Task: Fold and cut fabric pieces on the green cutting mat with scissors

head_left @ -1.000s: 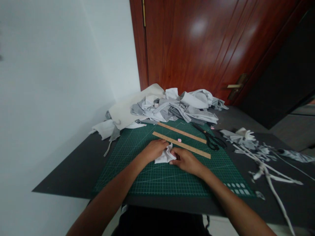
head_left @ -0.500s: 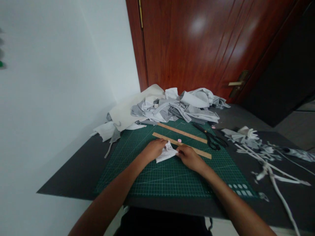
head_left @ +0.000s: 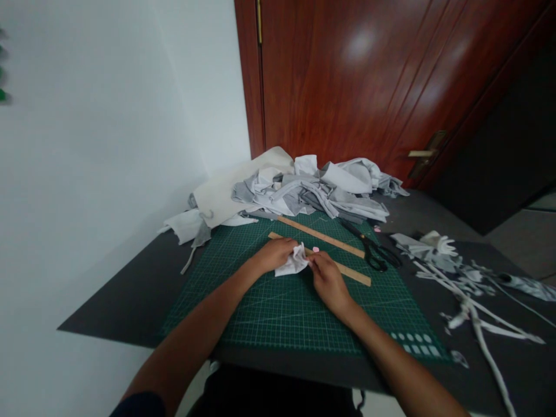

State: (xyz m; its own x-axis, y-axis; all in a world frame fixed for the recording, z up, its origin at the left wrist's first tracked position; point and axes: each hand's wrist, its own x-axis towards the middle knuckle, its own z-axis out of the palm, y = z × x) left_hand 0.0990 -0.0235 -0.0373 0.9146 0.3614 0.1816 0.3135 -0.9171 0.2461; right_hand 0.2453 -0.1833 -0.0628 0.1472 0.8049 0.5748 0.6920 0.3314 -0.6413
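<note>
Between my two hands is a small piece of white cloth [head_left: 293, 264], bunched up over the green cutting mat [head_left: 278, 318]. My left hand [head_left: 278, 253] is closed on its upper left side, the fingertips partly hidden in the folds. At the right corner of the cloth, my right hand [head_left: 326, 277] pinches the edge between thumb and fingers. A wooden ruler [head_left: 354, 274] lies just behind the hands and is partly covered by them. Beside it is a small pink piece [head_left: 315, 249], perhaps chalk.
A second wooden ruler [head_left: 321, 236] lies farther back, near black scissors [head_left: 372, 249]. Grey and white fabric [head_left: 304, 188] is heaped against the door [head_left: 339, 87]. Scraps and cords [head_left: 467, 307] lie on the dark table at right. A white wall [head_left: 108, 145] borders the left.
The cloth's right corner has been lifted and bunched more, and its lower edge sits a little higher. My right hand has turned more upright and shifted slightly left. The camera view has tilted slightly.
</note>
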